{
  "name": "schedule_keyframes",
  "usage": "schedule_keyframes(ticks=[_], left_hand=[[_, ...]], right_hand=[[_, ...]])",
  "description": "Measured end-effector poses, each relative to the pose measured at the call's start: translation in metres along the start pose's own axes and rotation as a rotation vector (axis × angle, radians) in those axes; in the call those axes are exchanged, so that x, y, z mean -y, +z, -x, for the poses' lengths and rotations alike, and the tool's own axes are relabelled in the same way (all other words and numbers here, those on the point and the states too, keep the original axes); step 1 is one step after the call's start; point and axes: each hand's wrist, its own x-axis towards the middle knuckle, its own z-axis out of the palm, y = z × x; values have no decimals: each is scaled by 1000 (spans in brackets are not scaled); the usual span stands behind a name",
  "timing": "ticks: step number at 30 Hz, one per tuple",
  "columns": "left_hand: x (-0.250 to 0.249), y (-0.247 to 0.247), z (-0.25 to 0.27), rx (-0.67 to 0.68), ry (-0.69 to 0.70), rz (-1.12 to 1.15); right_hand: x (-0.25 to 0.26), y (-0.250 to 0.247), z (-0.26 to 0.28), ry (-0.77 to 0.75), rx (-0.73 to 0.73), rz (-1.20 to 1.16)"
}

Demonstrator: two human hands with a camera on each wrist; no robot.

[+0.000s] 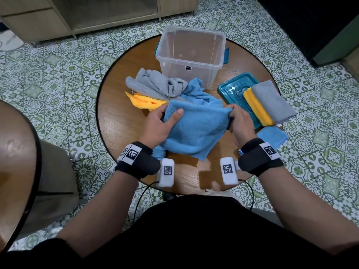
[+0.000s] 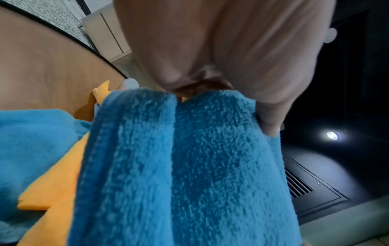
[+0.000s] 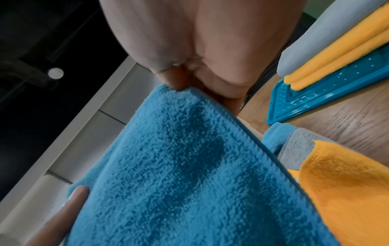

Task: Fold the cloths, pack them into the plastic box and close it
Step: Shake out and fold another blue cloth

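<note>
A blue cloth (image 1: 196,129) hangs stretched between both hands above the round wooden table (image 1: 120,113). My left hand (image 1: 161,123) pinches its left top corner, thumb on top; the wrist view shows the blue cloth (image 2: 189,158) doubled under the fingers. My right hand (image 1: 240,119) grips the right top corner of the blue cloth (image 3: 179,166). Behind lie crumpled grey (image 1: 155,84), yellow (image 1: 143,101) and blue (image 1: 196,90) cloths. The clear plastic box (image 1: 191,55) stands open at the back. Its teal lid (image 1: 231,90) lies right, bearing folded yellow (image 1: 256,107) and grey (image 1: 272,101) cloths.
A folded blue cloth (image 1: 274,135) lies at the table's right edge, below the lid. A wooden cabinet (image 1: 77,14) stands beyond on the patterned tile floor (image 1: 48,74). Another brown round surface (image 1: 15,162) sits at my left.
</note>
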Motion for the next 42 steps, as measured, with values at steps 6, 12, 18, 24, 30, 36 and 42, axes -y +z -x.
schedule_keyframes(ticks=[6, 12, 18, 24, 30, 36, 42], left_hand=[[2, 1, -5, 29, 107, 63], [-1, 3, -6, 9, 58, 229], [-5, 1, -4, 141, 271, -255], [16, 8, 0, 200, 274, -463], [31, 7, 6, 125, 257, -559], [4, 12, 1, 89, 168, -166], [-7, 16, -5, 18, 179, -165]], right_hand=[[-7, -6, -8, -123, -40, 227], [-13, -10, -9, -194, -75, 290], [-2, -1, -3, -288, -48, 329], [13, -1, -2, -404, -60, 336], [15, -17, -9, -428, -116, 381], [-4, -27, -16, -312, -212, 447], [-13, -28, -17, -144, -141, 665]])
